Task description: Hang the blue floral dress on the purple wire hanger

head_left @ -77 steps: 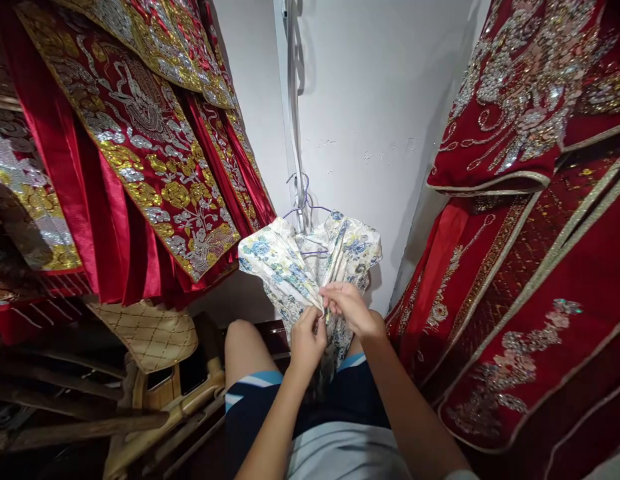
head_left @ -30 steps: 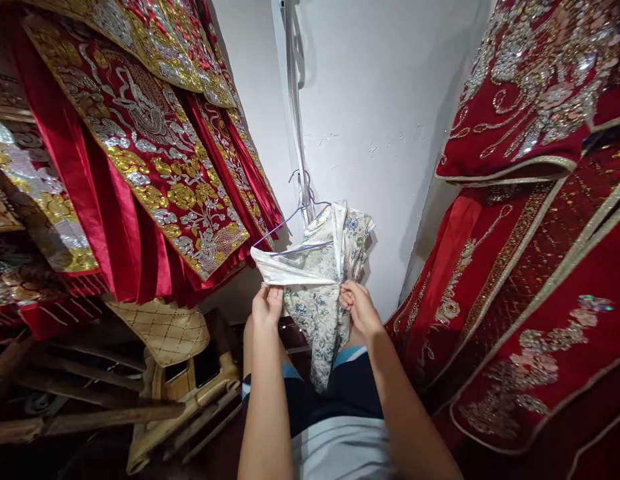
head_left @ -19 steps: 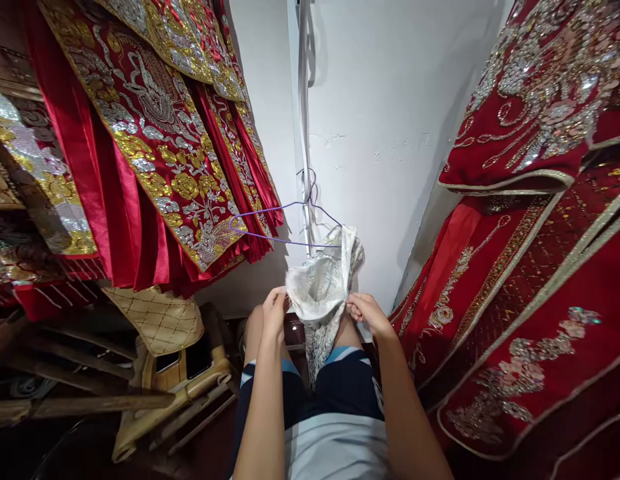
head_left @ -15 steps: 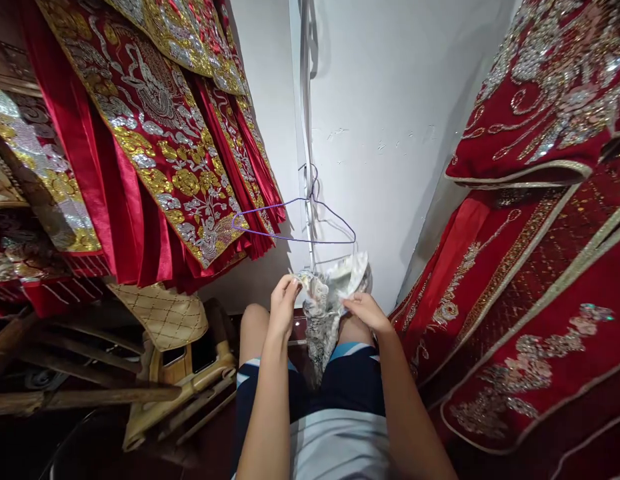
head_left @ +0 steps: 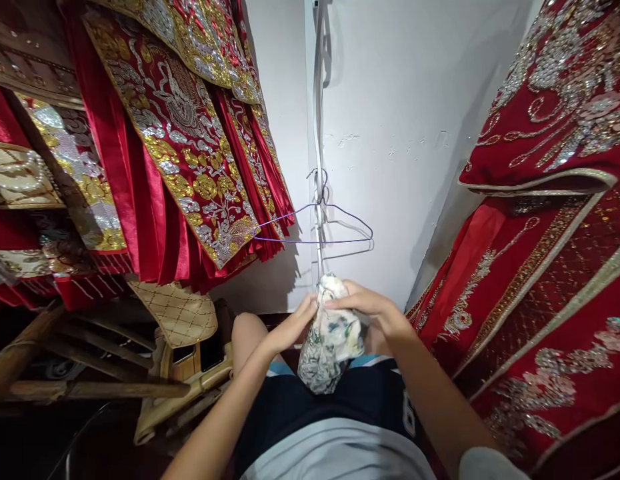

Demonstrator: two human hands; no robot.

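A white garment with blue flowers (head_left: 331,340) is bunched up over my lap. My left hand (head_left: 295,325) presses against its left side. My right hand (head_left: 374,309) lies over its top, fingers curled on the cloth. Just above, a bare purple wire hanger (head_left: 315,223) hangs on the grey strip (head_left: 317,100) that runs down the white wall. I sit in dark shorts with blue trim (head_left: 310,407).
Red embroidered robes with gold and silver thread (head_left: 175,140) hang close on the left, and more red embroidered robes (head_left: 545,220) on the right. A wooden chair with a quilted beige cushion (head_left: 175,313) stands at the lower left. The gap to the wall is narrow.
The floral garment came off the purple hanger, which now hangs bare. Both hands drew the cloth down and gathered it into a bundle over my lap.
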